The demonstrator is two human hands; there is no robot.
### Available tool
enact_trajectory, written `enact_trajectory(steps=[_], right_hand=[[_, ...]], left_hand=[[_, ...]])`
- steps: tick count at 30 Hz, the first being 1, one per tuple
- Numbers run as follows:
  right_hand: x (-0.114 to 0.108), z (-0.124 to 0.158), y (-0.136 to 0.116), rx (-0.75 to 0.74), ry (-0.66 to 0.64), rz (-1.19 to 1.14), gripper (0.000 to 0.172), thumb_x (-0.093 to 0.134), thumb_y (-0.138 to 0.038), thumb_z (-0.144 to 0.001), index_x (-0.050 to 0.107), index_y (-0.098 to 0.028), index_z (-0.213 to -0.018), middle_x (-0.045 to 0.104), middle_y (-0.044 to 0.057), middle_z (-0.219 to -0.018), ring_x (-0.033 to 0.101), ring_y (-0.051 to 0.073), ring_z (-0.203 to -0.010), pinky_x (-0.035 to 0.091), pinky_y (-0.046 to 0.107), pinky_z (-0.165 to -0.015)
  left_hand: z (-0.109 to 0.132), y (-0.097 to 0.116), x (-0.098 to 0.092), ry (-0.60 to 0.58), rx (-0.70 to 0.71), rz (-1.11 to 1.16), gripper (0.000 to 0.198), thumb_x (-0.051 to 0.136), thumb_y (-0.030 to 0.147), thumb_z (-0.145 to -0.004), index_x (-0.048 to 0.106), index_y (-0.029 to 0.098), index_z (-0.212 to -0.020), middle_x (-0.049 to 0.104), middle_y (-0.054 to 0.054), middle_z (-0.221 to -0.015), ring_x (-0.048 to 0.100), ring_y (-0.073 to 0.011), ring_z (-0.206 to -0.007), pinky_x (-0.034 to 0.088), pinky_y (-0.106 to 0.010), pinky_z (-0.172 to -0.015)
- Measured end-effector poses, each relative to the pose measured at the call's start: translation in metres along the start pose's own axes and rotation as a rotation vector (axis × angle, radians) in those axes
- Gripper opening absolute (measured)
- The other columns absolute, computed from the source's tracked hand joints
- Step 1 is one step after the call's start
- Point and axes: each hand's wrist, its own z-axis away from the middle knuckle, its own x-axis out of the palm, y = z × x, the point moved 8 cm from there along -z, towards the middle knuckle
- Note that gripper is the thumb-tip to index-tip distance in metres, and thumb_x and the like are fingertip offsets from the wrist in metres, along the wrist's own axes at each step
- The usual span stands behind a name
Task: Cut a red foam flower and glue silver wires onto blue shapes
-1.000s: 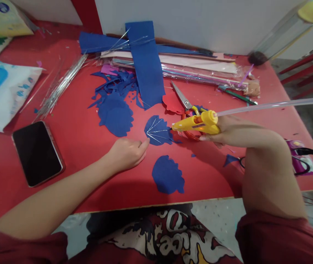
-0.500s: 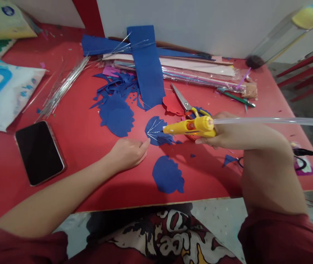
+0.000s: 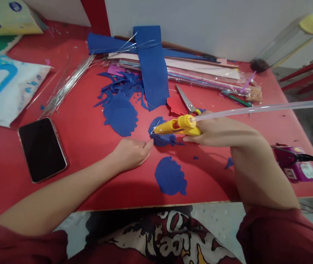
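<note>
My right hand [image 3: 214, 129] is wrapped round a yellow hot glue gun [image 3: 177, 125], a clear glue stick trailing from its back end. The gun's nozzle touches or nearly touches the left end of a small blue leaf-shaped cut-out [image 3: 160, 141], where thin silver wires [image 3: 159, 138] fan out across it. My left hand [image 3: 133, 152] rests on the table with its fingers closed, the fingertips pressed at that cut-out's lower left edge. Another blue cut-out [image 3: 170, 176] lies nearer me, and overlapping ones [image 3: 120, 115] lie to the left.
Scissors [image 3: 188, 101] and a red cut-out [image 3: 176, 105] lie behind the glue gun. Blue scraps [image 3: 123, 86], blue strips [image 3: 152, 69] and a wire bundle [image 3: 71, 80] are farther back. A phone [image 3: 43, 149] and wipes pack [image 3: 10, 90] sit left; a purple box [image 3: 301, 165] stands right.
My right hand has moved left with the glue gun, bringing the nozzle from the middle of the wires to where they meet. My left hand stays at the cut-out's edge. The view has shifted slightly.
</note>
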Motion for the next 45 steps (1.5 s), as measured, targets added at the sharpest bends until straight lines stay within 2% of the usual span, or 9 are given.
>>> enact_trajectory(steps=[7, 11, 17, 21, 24, 33, 36, 40, 45], right_hand=[[0.001, 0.0, 0.001, 0.056, -0.026, 0.024, 0.031, 0.05, -0.044, -0.079, 0.061, -0.017, -0.089, 0.061, 0.006, -0.076, 0.051, 0.016, -0.063, 0.033, 0.027, -0.056], [-0.003, 0.0, 0.0, 0.057, 0.015, -0.015, 0.029, 0.048, -0.043, -0.08, 0.061, -0.017, -0.085, 0.06, 0.005, -0.069, 0.052, 0.017, -0.062, 0.034, 0.028, -0.057], [-0.009, 0.001, -0.011, -0.012, 0.141, -0.217, 0.024, 0.054, -0.042, -0.076, 0.062, -0.022, -0.086, 0.058, 0.001, -0.06, 0.055, 0.018, -0.061, 0.04, 0.029, -0.059], [0.0, -0.002, -0.021, -0.071, 0.209, -0.623, 0.034, 0.05, -0.051, -0.078, 0.059, -0.018, -0.081, 0.058, 0.002, -0.058, 0.056, 0.016, -0.057, 0.045, 0.03, -0.058], [0.004, -0.005, -0.032, -0.183, 0.318, -0.851, 0.037, 0.05, -0.055, -0.076, 0.054, -0.018, -0.081, 0.058, 0.003, -0.068, 0.056, 0.015, -0.063, 0.045, 0.028, -0.059], [0.034, -0.003, -0.044, -0.206, 0.393, -0.872, 0.041, 0.041, -0.057, -0.081, 0.053, -0.017, -0.081, 0.053, 0.004, -0.074, 0.052, 0.017, -0.071, 0.043, 0.029, -0.059], [0.035, 0.001, -0.036, -0.188, 0.507, -0.952, 0.04, 0.043, -0.059, -0.08, 0.05, -0.021, -0.083, 0.052, 0.003, -0.077, 0.052, 0.017, -0.073, 0.045, 0.03, -0.064], [0.013, 0.017, -0.01, -0.276, 0.957, -1.283, 0.035, 0.054, -0.056, -0.076, 0.044, -0.026, -0.091, 0.046, -0.003, -0.072, 0.05, 0.013, -0.067, 0.045, 0.028, -0.067], [-0.007, 0.028, 0.0, -0.424, 1.103, -1.338, 0.02, 0.059, -0.042, -0.078, 0.048, -0.026, -0.081, 0.044, -0.004, -0.062, 0.048, 0.011, -0.057, 0.044, 0.027, -0.062]], left_hand=[[0.0, 0.002, -0.006, 0.078, 0.027, 0.02, 0.031, 0.039, 0.019, -0.084, 0.061, 0.006, -0.103, 0.061, -0.004, -0.053, 0.056, -0.0167, -0.043, 0.028, -0.023, -0.036], [0.0, 0.002, -0.005, 0.052, 0.019, 0.029, 0.03, 0.039, 0.018, -0.084, 0.061, 0.008, -0.102, 0.058, -0.004, -0.051, 0.054, -0.0164, -0.043, 0.032, -0.024, -0.036], [0.003, 0.015, -0.02, 0.181, 0.089, 0.128, 0.028, 0.037, 0.017, -0.086, 0.063, 0.009, -0.089, 0.06, -0.005, -0.056, 0.056, -0.016, -0.048, 0.041, -0.026, -0.04], [0.0, 0.021, -0.035, 0.248, -0.009, 0.415, 0.027, 0.036, 0.021, -0.089, 0.059, 0.008, -0.096, 0.066, -0.011, -0.081, 0.063, -0.0183, -0.075, 0.053, -0.032, -0.064], [-0.01, 0.02, -0.032, 0.184, -0.192, 0.764, 0.029, 0.035, 0.026, -0.091, 0.049, 0.01, -0.111, 0.06, -0.015, -0.107, 0.057, -0.0193, -0.101, 0.051, -0.035, -0.083], [-0.034, 0.033, -0.007, 0.208, -0.353, 1.348, 0.031, 0.033, 0.03, -0.092, 0.038, 0.012, -0.117, 0.052, -0.017, -0.121, 0.043, -0.02, -0.124, 0.038, -0.038, -0.103], [-0.029, 0.035, 0.001, 0.184, -0.415, 1.504, 0.027, 0.037, 0.036, -0.09, 0.038, 0.015, -0.106, 0.06, -0.013, -0.1, 0.059, -0.0205, -0.102, 0.049, -0.038, -0.088], [-0.025, 0.041, 0.011, 0.103, -0.482, 1.763, 0.029, 0.037, 0.048, -0.088, 0.032, 0.019, -0.091, 0.052, 0.004, -0.064, 0.059, -0.0117, -0.053, 0.048, -0.027, -0.053], [-0.026, 0.044, 0.011, 0.094, -0.385, 1.751, 0.039, 0.037, 0.058, -0.084, 0.03, 0.02, -0.083, 0.046, 0.007, -0.056, 0.05, -0.0087, -0.046, 0.039, -0.022, -0.046]])
